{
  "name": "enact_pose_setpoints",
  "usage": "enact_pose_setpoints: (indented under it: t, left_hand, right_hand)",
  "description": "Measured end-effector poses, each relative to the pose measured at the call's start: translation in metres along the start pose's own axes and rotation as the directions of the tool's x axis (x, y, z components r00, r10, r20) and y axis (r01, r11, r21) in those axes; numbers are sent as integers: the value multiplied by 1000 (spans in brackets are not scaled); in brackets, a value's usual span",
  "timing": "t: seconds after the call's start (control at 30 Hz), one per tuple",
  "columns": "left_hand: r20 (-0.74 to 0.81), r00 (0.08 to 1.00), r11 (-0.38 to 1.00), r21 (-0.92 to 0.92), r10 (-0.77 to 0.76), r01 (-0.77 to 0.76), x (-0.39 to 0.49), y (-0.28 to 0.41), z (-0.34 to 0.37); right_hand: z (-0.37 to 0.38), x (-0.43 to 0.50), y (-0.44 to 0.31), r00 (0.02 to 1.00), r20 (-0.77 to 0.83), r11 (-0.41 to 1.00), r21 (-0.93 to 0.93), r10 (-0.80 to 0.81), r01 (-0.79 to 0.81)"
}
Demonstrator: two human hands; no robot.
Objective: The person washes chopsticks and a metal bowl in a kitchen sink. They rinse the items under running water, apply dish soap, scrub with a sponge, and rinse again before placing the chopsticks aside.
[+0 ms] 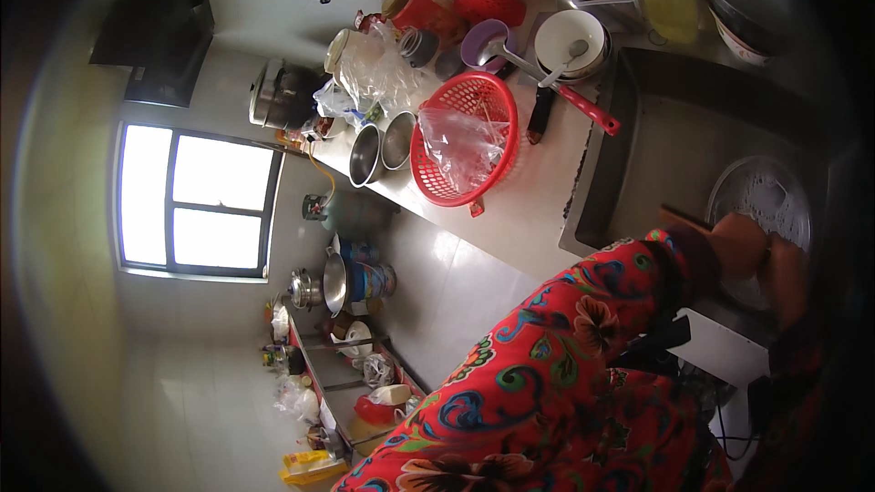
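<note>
My left hand (pixel 739 244), at the end of a red floral sleeve, grips a slim brown wooden utensil (pixel 685 219) that sticks out to the left. Against it, and partly darkened by shadow, is my right hand (pixel 787 280); its fingers are blurred, and I cannot tell what they hold. Both hands are over a round basin (pixel 759 184) of sudsy water. This basin stands in the right part of a metal sink (pixel 656 150).
On the counter left of the sink are a red plastic colander (pixel 509 157) with a plastic bag, a red-handled ladle (pixel 588 109), a black-handled knife (pixel 540 119) and stacked bowls (pixel 557 34). Two metal bowls (pixel 366 154) stand near the counter's edge. A white flat panel (pixel 724 348) lies below my hands.
</note>
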State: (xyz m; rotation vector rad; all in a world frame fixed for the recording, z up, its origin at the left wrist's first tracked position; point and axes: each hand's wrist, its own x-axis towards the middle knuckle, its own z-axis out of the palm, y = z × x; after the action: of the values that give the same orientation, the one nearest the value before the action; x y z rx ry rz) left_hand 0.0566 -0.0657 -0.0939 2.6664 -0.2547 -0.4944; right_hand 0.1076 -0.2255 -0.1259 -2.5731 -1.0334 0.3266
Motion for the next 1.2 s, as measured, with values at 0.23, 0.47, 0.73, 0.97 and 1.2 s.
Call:
enact_pose_setpoints:
  t: [0.23, 0.47, 0.73, 0.97, 1.2]
  left_hand:
    - [-19, 1000, 999, -32, -9, 8, -11, -24, -18]
    - [81, 956, 942, 213, -280, 258, -49, -69, -53]
    - [595, 761, 203, -804, 257, 559, -57, -24, -35]
    - [497, 794, 185, -867, 349, 462, -44, -18, -9]
    - [-212, 951, 833, -549, -227, 76, -50, 4, -3]
  right_hand:
    - [-35, 1, -19, 985, 134, 990, -105, 110, -97]
    - [-66, 0, -23, 983, 172, 767, 638, -57, -67]
    - [-90, 33, -32, 951, -203, -581, 756, 232, 302]
    - [-102, 43, -52, 971, -109, -451, 870, 215, 198]
    - [-99, 56, -58, 669, -88, -114, 961, 738, 252]
